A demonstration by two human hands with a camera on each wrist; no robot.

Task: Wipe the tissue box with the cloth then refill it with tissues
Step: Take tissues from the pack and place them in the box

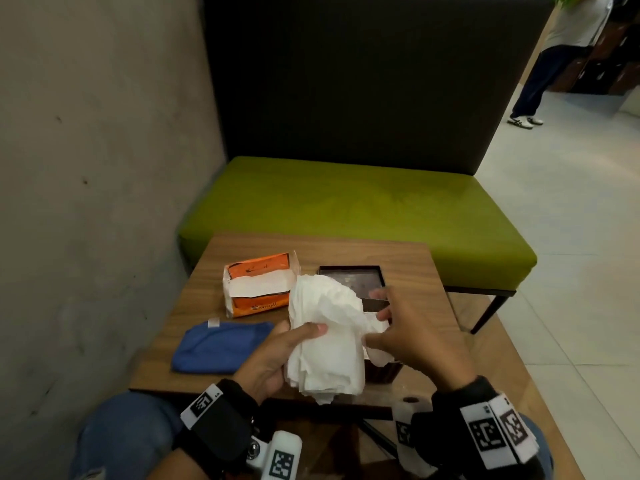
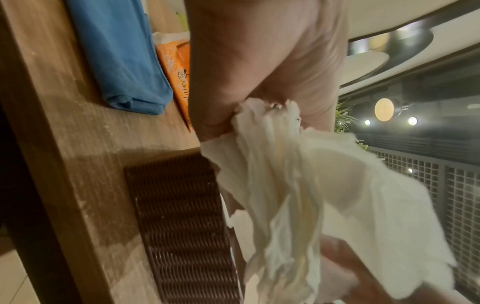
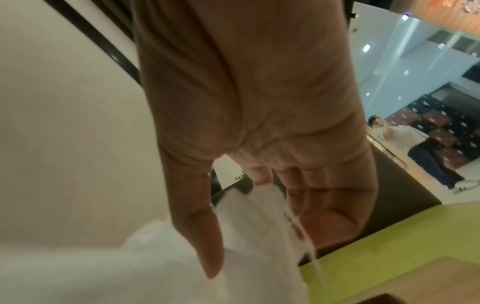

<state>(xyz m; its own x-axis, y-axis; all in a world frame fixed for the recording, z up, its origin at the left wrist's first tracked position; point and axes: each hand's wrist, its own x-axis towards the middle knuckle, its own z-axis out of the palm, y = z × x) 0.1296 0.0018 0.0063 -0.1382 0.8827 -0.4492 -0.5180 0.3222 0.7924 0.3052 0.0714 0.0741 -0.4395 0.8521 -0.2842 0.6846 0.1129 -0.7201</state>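
A thick wad of white tissues (image 1: 325,337) (image 2: 298,185) (image 3: 249,242) is held above the near edge of the dark woven tissue box (image 1: 384,372) (image 2: 182,226). My left hand (image 1: 294,341) (image 2: 259,72) grips the wad from the left, thumb on top. On the wad's right edge, my right hand (image 1: 375,327) (image 3: 259,195) pinches it between thumb and fingers over the box's open top. The folded blue cloth (image 1: 218,348) (image 2: 122,57) lies on the table to the left. Much of the box is hidden by the tissues and my right hand.
An opened orange tissue pack (image 1: 256,285) (image 2: 176,67) lies behind the cloth on the small wooden table (image 1: 408,258). A green bench (image 1: 346,202) with a dark back stands beyond, and a concrete wall is on the left. A person (image 1: 554,57) stands far right.
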